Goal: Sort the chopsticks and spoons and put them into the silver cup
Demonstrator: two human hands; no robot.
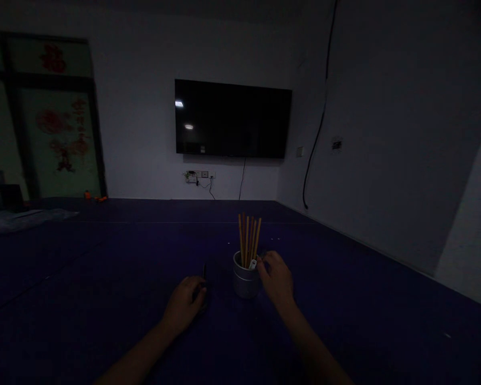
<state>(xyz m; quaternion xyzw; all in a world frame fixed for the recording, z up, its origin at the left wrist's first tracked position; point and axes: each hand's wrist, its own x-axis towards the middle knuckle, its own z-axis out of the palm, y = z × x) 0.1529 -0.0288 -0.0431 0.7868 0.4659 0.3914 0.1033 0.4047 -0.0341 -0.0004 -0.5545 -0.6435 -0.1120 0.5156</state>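
A grey cylindrical cup stands upright on the dark blue tabletop. Several wooden chopsticks rise out of it, together with a white handle end that has a hole in it. At the cup's right rim is my right hand, its thumb and curled fingers closed on the edge. My left hand rests on the table to the left of the cup, fingers bent round a thin dark stick-like thing. Its tip points away from me; the rest is hidden in shadow under the hand.
The large blue tabletop reaches the walls. Clear plastic sheeting lies at the far left, and small orange items sit by the door. A black television hangs on the wall. A dark cable runs down the right wall.
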